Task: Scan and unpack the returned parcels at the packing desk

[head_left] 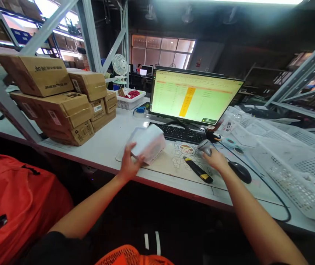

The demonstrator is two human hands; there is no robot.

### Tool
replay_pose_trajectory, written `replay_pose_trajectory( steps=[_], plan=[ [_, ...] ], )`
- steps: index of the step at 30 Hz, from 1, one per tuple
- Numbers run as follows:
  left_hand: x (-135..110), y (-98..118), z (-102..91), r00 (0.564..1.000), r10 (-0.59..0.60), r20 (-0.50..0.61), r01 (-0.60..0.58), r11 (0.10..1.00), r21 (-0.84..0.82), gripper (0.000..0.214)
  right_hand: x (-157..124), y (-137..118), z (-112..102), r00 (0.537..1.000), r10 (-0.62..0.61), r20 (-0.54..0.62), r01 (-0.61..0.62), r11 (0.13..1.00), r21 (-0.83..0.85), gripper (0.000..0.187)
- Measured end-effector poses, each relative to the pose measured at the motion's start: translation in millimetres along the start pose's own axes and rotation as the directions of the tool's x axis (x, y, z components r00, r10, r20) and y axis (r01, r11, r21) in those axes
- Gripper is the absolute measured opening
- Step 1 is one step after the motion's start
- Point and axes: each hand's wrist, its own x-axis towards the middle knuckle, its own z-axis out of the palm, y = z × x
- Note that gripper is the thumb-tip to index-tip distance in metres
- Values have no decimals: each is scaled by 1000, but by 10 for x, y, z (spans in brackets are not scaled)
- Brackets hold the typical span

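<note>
My left hand point(129, 163) grips a white box point(148, 142) by its near edge and holds it tilted just above the desk mat point(174, 162). My right hand point(214, 159) is closed round a grey handheld scanner point(205, 146), which points left toward the box. A yellow-and-black utility knife point(198, 170) lies on the mat between my hands. A black mouse point(239, 171) rests just right of my right hand.
A monitor point(194, 96) showing a spreadsheet stands behind a black keyboard point(181, 133). Stacked cardboard boxes point(63, 99) fill the left of the desk. White mesh baskets point(290, 162) lie at the right. A red bag point(16, 198) sits at lower left. Another person sits far behind.
</note>
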Motion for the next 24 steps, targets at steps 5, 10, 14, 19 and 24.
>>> replay_pose_trajectory(
  steps=[5, 10, 14, 19, 24],
  plan=[
    [182, -362, -127, 865, -471, -173, 448, 880, -157, 65, -66, 201, 309, 982, 185, -48, -187, 981, -53, 54],
    [161, -603, -207, 642, -766, -15, 723, 613, -317, 64, 57, -126, 221, 981, -9, -195, 9, 1000, -1, 50],
    [147, -644, -204, 636, -771, 34, 750, 608, -261, 63, 396, -509, 266, 991, -131, 25, 129, 988, 83, 52],
    [148, -612, -222, 642, -766, 26, 746, 617, -250, 64, 720, -717, 349, 997, -74, 38, 68, 988, 136, 59],
    [163, -594, -211, 621, -783, 21, 758, 594, -271, 65, 743, -784, 203, 997, -69, 18, 64, 970, 233, 48]
  ],
)
